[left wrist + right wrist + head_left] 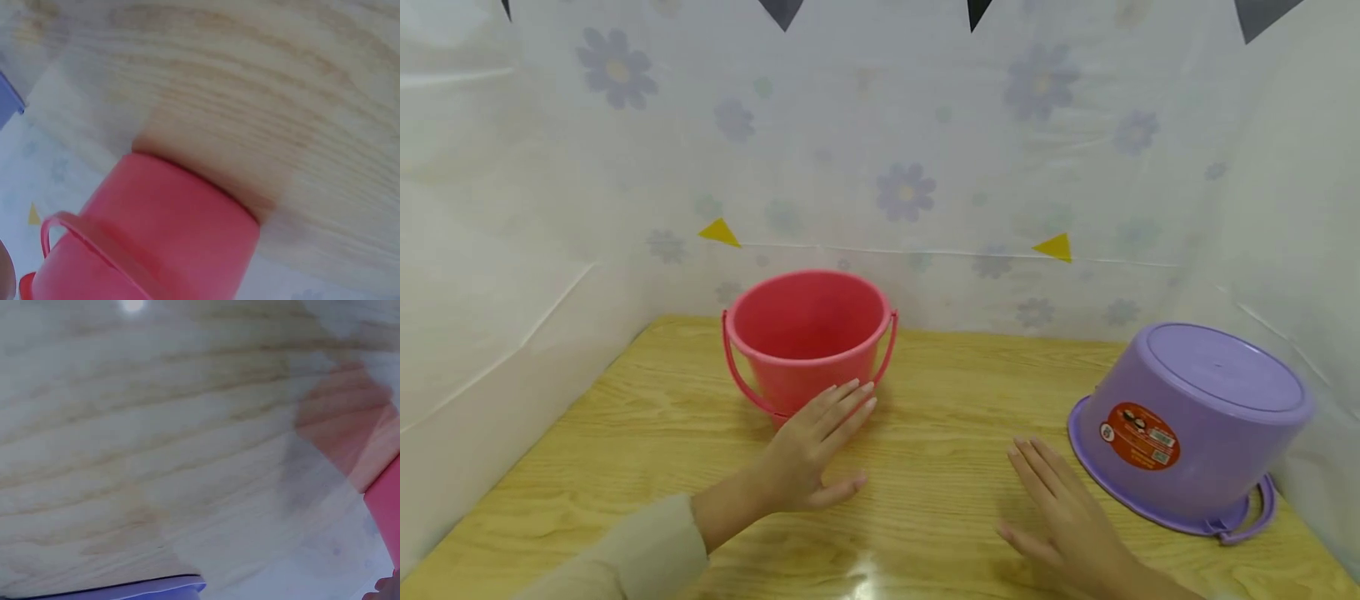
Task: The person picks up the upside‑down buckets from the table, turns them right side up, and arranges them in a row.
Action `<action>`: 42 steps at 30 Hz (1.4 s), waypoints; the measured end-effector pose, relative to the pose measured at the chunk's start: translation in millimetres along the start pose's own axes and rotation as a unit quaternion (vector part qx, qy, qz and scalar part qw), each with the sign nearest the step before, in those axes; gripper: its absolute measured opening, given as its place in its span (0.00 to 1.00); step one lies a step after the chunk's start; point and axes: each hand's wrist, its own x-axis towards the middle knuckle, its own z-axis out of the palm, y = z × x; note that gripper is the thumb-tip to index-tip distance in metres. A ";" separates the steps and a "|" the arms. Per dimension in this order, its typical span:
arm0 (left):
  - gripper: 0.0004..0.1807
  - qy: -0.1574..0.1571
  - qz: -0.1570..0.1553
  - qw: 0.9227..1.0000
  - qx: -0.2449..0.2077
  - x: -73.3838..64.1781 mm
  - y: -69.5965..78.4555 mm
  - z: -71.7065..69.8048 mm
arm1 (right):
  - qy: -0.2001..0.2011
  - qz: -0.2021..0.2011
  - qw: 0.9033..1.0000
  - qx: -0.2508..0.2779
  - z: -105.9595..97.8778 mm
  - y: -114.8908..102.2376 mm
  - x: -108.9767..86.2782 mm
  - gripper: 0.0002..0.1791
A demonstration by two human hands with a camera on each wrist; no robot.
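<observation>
Pink bucket, left of frame centre: probably light, springy, slick; best held by rim. Left hand, right hand outstretched, gripping nothing

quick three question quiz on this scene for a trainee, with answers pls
1. True or false: the red bucket stands mouth up, while the purple bucket stands mouth down.

2. Which bucket is the left hand nearer?
a) the purple bucket
b) the red bucket
c) both equally

3. How many yellow triangles show in the head view?

Key:
1. True
2. b
3. Two
</observation>
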 end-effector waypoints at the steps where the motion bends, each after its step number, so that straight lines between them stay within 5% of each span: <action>1: 0.35 -0.007 -0.003 1.000 -0.001 -2.2 1.4 1.8 | -0.010 0.009 1.000 -0.005 -0.8 0.4 -4.6 0.43; 7: 0.37 -0.057 -0.028 0.998 -0.025 -13.8 10.3 10.8 | -0.101 0.086 0.990 -0.050 -8.7 5.7 -31.1 0.49; 17: 0.38 -0.103 -0.047 0.993 -0.020 -26.3 11.9 23.3 | -0.229 0.206 0.950 -0.049 -18.1 21.1 -61.7 0.50; 27: 0.40 -0.230 -0.106 0.964 -0.074 -30.2 17.2 36.7 | -0.296 0.303 0.906 0.015 -24.0 38.8 -78.2 0.48; 42: 0.39 -0.319 -0.127 0.934 -0.101 -11.0 20.9 65.0 | -0.293 0.288 0.911 0.022 -26.2 46.1 -87.4 0.44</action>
